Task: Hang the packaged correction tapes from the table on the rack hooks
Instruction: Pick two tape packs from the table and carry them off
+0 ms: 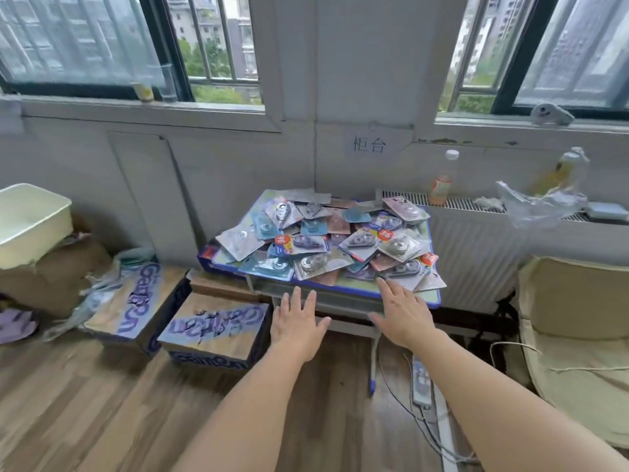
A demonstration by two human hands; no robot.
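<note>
Both hands [299, 323] [405, 313] spread; table [429, 299] heaped with tape packs [326, 243].

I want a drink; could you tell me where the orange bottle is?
In the head view, the orange bottle stands upper right on the radiator, just right of the table.

The packaged correction tapes [326, 240] lay in a loose, overlapping heap at the centre of the frame, covering most of the small blue-edged table [431, 299]. Blister cards in teal, pink and grey faced varied directions, several bearing orange round stickers.
</note>
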